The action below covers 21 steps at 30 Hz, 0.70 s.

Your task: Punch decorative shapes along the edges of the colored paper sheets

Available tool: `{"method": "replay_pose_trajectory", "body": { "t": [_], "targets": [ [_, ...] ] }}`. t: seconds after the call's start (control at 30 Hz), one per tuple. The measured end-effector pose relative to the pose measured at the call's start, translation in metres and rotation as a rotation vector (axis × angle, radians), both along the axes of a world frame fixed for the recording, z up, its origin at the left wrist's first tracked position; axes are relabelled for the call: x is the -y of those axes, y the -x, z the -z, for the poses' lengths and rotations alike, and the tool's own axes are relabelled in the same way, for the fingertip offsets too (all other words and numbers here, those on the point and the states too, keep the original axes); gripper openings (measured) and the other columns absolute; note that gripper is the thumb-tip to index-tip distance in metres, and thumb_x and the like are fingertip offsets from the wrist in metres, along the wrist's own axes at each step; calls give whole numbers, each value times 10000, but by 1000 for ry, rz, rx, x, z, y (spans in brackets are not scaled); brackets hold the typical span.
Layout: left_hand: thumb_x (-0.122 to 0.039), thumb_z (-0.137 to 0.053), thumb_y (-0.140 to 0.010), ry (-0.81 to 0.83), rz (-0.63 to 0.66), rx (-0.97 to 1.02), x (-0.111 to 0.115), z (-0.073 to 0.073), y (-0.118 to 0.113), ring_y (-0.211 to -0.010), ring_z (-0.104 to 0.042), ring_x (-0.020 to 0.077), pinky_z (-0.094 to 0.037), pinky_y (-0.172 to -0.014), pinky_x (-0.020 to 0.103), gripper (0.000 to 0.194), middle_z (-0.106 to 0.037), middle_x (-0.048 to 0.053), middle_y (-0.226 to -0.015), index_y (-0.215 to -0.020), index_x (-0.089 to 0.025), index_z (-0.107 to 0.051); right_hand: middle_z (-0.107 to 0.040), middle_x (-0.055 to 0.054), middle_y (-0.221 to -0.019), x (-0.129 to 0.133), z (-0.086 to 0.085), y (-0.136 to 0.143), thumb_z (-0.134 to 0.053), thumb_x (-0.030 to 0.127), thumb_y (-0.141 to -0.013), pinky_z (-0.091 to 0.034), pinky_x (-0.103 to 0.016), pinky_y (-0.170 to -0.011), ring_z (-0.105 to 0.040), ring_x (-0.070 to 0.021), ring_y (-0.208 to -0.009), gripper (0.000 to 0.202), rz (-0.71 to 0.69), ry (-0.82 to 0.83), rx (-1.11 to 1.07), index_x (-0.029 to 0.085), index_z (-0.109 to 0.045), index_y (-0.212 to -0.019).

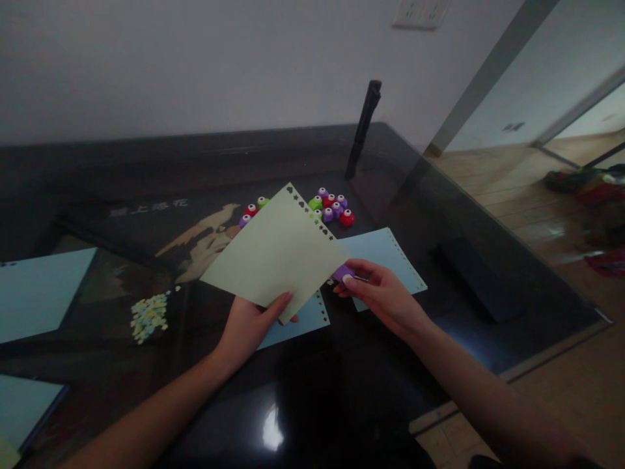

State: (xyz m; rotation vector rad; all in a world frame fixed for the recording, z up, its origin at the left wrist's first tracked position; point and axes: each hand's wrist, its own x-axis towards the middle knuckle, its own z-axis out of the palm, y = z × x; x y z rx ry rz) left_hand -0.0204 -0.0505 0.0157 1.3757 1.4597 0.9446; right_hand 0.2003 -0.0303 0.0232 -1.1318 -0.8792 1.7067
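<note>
A pale yellow-green sheet of paper [268,254] is held up and tilted above the table by my left hand [251,326], its thumb on top and fingers mostly hidden beneath. Shaped holes run along the sheet's upper right edge. My right hand [385,293] is closed around a small purple craft punch [344,272] at the sheet's right corner. Under and beside the held sheet lie light blue sheets, one blue sheet [385,260] to the right and another blue sheet [297,322] below, both with punched edges.
Several red, green and purple punches [336,207] stand behind the sheet. Small paper cutouts [150,316] are heaped at left, near more blue paper [43,293]. A dark upright stick-like object [364,130] rises at the back; a dark flat box [476,277] lies right.
</note>
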Motion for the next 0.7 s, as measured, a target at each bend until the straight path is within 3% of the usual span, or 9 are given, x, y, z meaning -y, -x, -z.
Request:
{"method": "replay_pose_trajectory", "body": {
  "t": [0.2, 0.53, 0.7],
  "targets": [
    [-341, -611, -729, 13, 14, 36, 1, -3, -1, -488, -662, 214, -568, -509, 316, 196, -691, 50, -537, -746, -146, -600, -694, -14, -817, 0, 0, 0, -808, 265, -599, -524, -343, -726, -668, -159, -696, 384, 13, 28, 5, 194, -650, -941],
    [-304, -593, -728, -1, 14, 94, 0, -5, -4, -484, -670, 210, -589, -556, 328, 179, -678, 25, -508, -819, -150, -606, -697, -5, -786, 0, -1, 2, -816, 254, -572, -512, -324, -692, -648, -142, -665, 368, -14, 18, 58, 197, -660, -900],
    [-316, -582, -751, -7, 59, 39, 0, -1, -1, -527, -678, 210, -585, -598, 336, 178, -686, 47, -527, -767, -141, -612, -692, 1, -757, 0, 0, 1, -816, 266, -577, -501, -312, -676, -634, -128, -637, 348, -15, 21, 55, 195, -658, -878]
  ]
}}
